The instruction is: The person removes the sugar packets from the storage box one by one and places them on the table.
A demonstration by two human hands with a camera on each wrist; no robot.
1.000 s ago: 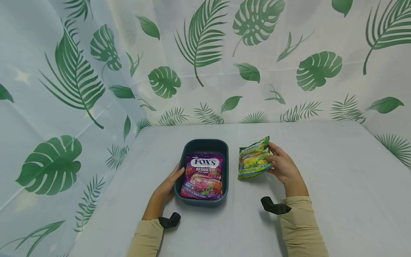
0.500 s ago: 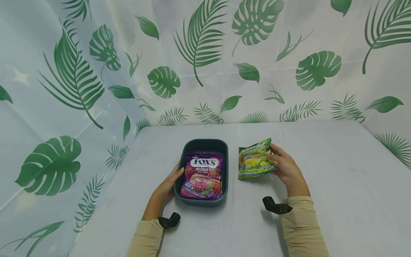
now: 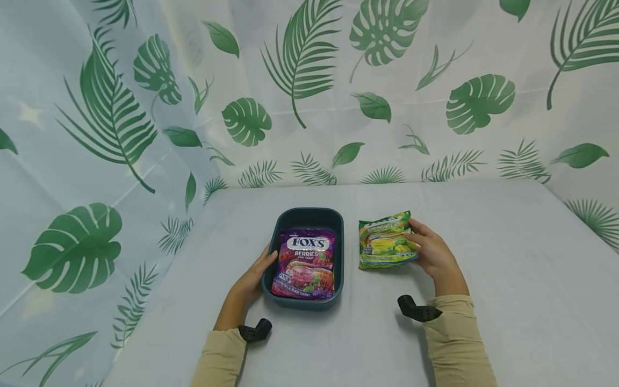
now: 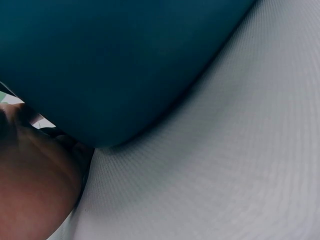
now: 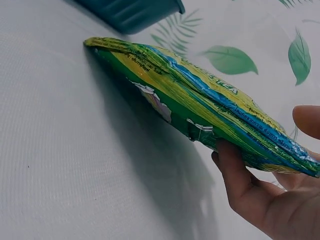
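Note:
A dark teal rectangular tub stands on the table, holding a purple FOX'S Berries candy bag face up. My left hand grips the tub's left side, thumb at the rim; its other fingers are mostly hidden. In the left wrist view, that hand lies beside the tub's wall. To the right of the tub, my right hand pinches the right side of a green and yellow FOX'S Spring Tea candy bag. The right wrist view has this bag tilted, its right side raised off the table.
White cloth covers the table. Behind it hangs a white curtain with green leaf prints, which also runs along the left side. Each wrist wears a black camera mount, one on the left and one on the right.
My right hand has moved slightly right and down, and the green candy bag's raised side has come lower, turning more of its front up. The left hand and tub stay put.

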